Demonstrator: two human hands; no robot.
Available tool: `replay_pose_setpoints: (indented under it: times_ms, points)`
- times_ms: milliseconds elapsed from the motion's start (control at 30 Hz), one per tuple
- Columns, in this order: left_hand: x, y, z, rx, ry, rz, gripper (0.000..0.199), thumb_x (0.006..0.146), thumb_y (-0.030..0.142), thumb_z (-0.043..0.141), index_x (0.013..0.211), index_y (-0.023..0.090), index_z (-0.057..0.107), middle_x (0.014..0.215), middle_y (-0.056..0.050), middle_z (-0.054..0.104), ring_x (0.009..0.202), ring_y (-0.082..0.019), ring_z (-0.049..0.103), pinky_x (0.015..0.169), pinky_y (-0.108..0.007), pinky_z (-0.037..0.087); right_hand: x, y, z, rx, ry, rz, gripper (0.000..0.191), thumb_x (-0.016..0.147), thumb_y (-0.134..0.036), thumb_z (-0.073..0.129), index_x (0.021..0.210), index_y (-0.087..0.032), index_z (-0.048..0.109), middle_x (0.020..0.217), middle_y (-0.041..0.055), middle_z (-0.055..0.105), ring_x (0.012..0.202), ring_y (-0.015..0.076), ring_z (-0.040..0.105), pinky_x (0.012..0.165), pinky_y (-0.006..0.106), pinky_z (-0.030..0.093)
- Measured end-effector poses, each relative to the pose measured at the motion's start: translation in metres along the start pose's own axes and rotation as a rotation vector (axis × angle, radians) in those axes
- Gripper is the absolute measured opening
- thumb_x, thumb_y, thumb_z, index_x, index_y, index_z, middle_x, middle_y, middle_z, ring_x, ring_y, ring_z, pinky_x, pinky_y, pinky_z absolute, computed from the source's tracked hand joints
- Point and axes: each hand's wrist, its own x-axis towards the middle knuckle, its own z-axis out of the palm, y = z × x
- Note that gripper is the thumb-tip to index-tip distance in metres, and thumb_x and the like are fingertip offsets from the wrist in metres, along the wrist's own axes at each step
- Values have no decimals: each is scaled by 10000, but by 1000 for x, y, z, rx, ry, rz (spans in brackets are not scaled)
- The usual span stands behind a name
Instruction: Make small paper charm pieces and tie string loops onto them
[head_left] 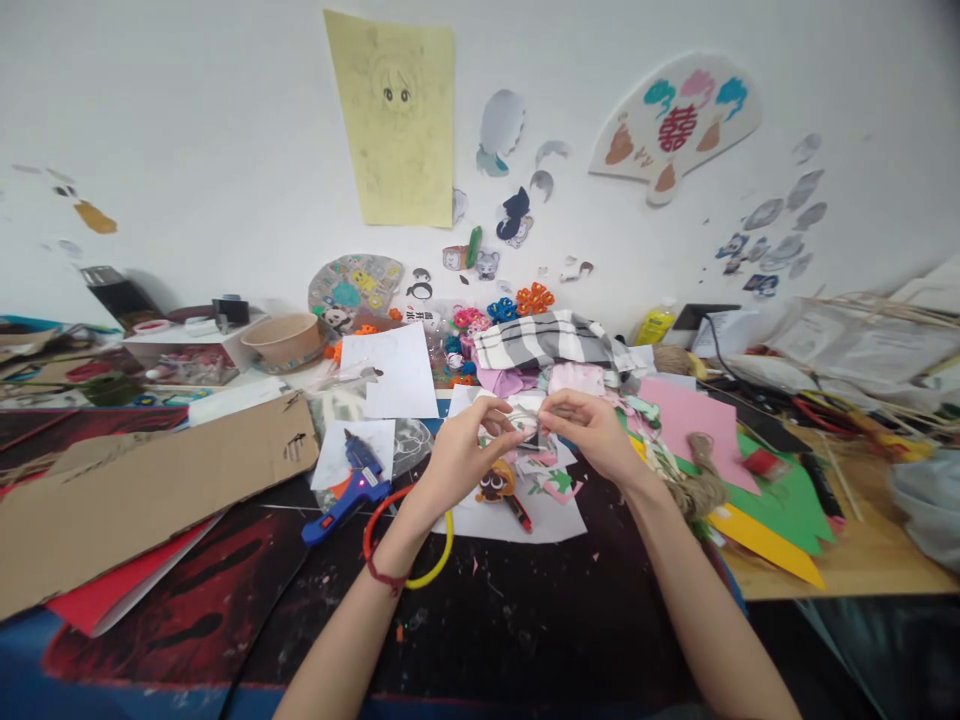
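My left hand (474,450) and my right hand (589,430) are raised close together over a white paper (555,517) on the dark table. The fingers of both are pinched around something thin and pale between them, too small to make out. Below the hands, a brown and orange cartoon figure (496,482) lies on the paper beside a red and black marker (519,513). Pink and green paper scraps (561,484) are scattered to its right. A red and yellow ring (448,550) lies by my left wrist.
A blue glue gun (346,502) and a large cardboard piece (165,490) are at the left. Pink paper (697,425), green paper (787,500) and twine (697,485) lie at the right. Behind my hands is a checked cloth (551,340).
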Motion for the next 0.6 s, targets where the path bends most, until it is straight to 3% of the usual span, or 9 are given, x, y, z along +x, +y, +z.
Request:
replay_pose_setpoints:
  times_ms: [200, 333, 433, 533, 600]
  points:
    - [12, 4, 4, -30, 67, -8, 126, 906, 300, 596, 865, 194, 651, 768, -15, 733, 725, -146, 674, 680, -249, 454, 8, -1, 4, 16, -37, 4, 190, 800, -348, 736, 860, -182, 664, 801, 15, 646, 715, 131, 619, 687, 267, 507]
    - [24, -1, 0, -45, 143, -28, 183, 899, 333, 585, 867, 193, 697, 878, -39, 756, 809, -164, 690, 692, -245, 480, 16, 1, 2, 20, -65, 0, 187, 795, -348, 742, 869, -192, 667, 799, 17, 649, 690, 133, 621, 660, 273, 505]
    - [31, -13, -11, -26, 237, -80, 298, 923, 404, 518, 885, 173, 701, 891, -64, 759, 799, -167, 693, 667, -238, 493, 24, 11, -10, 42, -65, 6, 225, 768, -354, 765, 897, -199, 665, 790, 18, 644, 673, 137, 614, 662, 289, 502]
    - [34, -30, -28, 66, 339, -176, 391, 950, 425, 417, 933, 135, 679, 775, -82, 743, 600, -149, 644, 547, -237, 450, 28, 29, -31, 52, 13, -16, 279, 762, -429, 743, 904, -221, 623, 735, -7, 605, 652, 136, 580, 650, 297, 488]
    - [34, -42, -41, 171, 346, -237, 354, 929, 401, 449, 901, 142, 688, 667, -54, 714, 504, -140, 587, 524, -243, 419, 28, 41, -48, 16, 58, -10, 273, 785, -449, 707, 916, -229, 613, 747, -14, 599, 671, 131, 573, 670, 293, 482]
